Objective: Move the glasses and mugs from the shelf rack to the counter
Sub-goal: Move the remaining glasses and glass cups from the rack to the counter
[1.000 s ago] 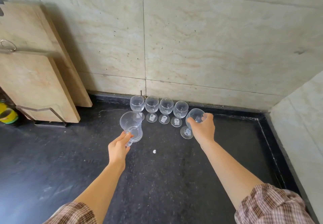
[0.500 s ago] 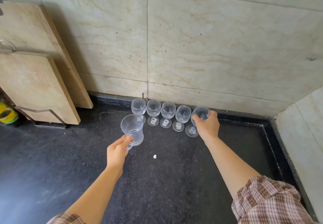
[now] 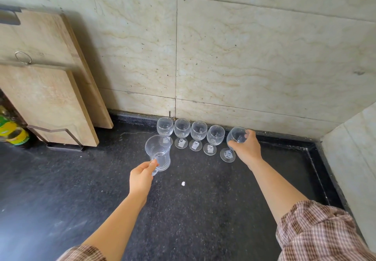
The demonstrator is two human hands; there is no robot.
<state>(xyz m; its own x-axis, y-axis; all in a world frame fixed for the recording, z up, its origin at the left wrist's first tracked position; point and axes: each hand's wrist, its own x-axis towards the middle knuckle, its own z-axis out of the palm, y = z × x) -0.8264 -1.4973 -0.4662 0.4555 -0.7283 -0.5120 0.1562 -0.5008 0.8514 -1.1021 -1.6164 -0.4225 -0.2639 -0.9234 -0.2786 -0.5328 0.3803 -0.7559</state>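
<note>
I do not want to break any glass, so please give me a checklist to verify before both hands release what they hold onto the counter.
1. Right hand grips the held wine glass around its bowl: ok.
2. Its foot rests flat on the counter: cannot tell; the glass seems slightly tilted.
3. Gap to the neighbouring wine glass: ok, they are apart.
4. Left hand holds the glass mug at its handle: ok.
5. Mug base is down on the counter: cannot tell.
6. Mug is clear of the leftmost wine glass: cannot tell; they overlap in this view.
</note>
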